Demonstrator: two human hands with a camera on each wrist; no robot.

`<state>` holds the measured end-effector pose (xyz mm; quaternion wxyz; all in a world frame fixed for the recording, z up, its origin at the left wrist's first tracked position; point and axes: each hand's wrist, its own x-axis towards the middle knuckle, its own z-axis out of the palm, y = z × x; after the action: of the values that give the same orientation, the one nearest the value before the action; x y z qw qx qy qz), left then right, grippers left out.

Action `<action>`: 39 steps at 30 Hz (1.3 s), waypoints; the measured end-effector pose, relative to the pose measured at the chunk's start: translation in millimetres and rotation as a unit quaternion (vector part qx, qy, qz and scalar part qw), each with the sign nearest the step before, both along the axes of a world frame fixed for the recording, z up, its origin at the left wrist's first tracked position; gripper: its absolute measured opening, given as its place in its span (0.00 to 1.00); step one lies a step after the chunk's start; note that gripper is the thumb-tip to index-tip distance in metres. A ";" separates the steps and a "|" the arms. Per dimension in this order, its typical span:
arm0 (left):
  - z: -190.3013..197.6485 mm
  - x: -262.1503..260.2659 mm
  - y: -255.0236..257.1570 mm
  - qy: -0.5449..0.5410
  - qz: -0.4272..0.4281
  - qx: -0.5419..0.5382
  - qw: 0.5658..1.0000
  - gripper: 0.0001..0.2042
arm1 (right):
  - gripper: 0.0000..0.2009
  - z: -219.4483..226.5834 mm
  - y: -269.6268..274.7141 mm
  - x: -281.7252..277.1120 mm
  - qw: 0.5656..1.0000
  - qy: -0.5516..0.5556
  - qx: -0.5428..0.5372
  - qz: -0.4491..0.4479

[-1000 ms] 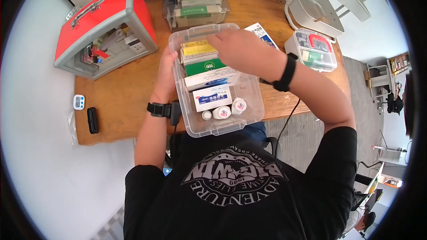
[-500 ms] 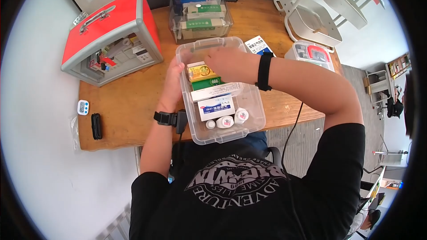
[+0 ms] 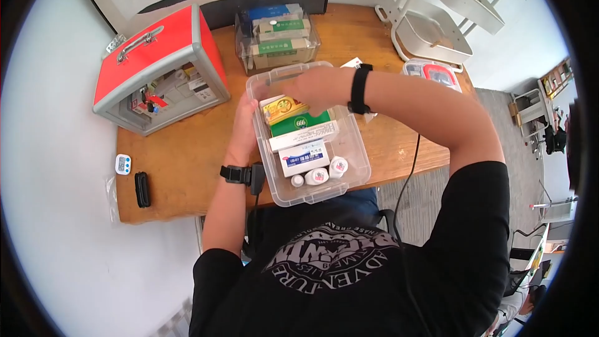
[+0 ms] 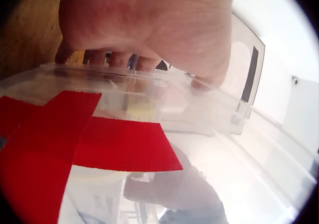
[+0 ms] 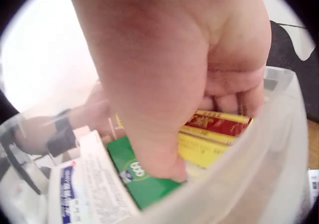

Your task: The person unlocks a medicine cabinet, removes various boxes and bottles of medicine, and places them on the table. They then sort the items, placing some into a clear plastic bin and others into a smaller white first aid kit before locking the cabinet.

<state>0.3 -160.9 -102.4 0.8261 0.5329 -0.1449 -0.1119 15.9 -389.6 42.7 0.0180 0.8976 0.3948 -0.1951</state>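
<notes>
Worktop (image 3: 181, 175) of grained wood bears a clear, round-cornered plastic bin (image 3: 352, 153); the left hand (image 3: 244, 128) grips its ten o'clock wall, the right hand (image 3: 324, 87) pinches a flat-sided yellow carton (image 3: 281, 108) inside, toward eleven; smooth white bottles (image 3: 317, 176) stand at six.

Wooden table (image 3: 187, 165): red case (image 3: 163, 45), white timer (image 3: 123, 164), black pouch (image 3: 143, 189).

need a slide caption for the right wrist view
Right hand inside a clear plastic bin, at a yellow box, with a green box and a white carton alongside.
</notes>
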 end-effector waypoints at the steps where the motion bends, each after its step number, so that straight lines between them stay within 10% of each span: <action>1: 0.8 1.1 0.1 0.004 -0.008 0.004 1.000 0.27 | 0.27 13.5 2.7 -8.3 1.000 -0.023 0.005 -0.003; 13: 23.4 -14.2 -15.4 0.068 -0.008 -0.032 0.997 0.27 | 0.25 89.3 -104.9 -64.3 0.965 -0.083 0.220 -0.119; 17: 5.0 -5.9 -10.2 0.044 -0.016 -0.030 0.998 0.28 | 0.23 78.8 -142.3 -93.7 0.901 -0.091 0.330 -0.267; 19: 7.8 -6.1 -9.9 0.038 -0.017 -0.025 0.999 0.29 | 0.23 60.4 -157.7 -102.9 0.803 -0.116 0.413 -0.414; 27: 9.3 -7.6 -7.4 0.014 -0.024 0.003 1.000 0.30 | 0.17 -77.2 -188.3 -86.5 0.607 -0.040 0.557 -0.565; 31: 6.0 -6.6 -6.5 0.022 -0.018 0.034 0.999 0.33 | 0.20 -85.2 -180.6 -80.1 0.685 -0.069 0.359 -0.631; 33: 1.3 -3.0 -5.5 0.016 -0.023 0.041 0.999 0.36 | 0.23 -101.0 -178.9 -83.3 0.755 -0.388 0.298 -0.436; 39: -0.5 -6.8 -8.6 0.025 -0.013 0.025 0.999 0.35 | 0.23 -48.2 -129.9 -154.3 0.767 -0.307 0.408 -0.388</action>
<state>-6.5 -169.5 -103.0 0.8142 0.5489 -0.1282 -0.1394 -138.4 -519.5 -5.5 -0.3066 0.9092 0.0287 0.2803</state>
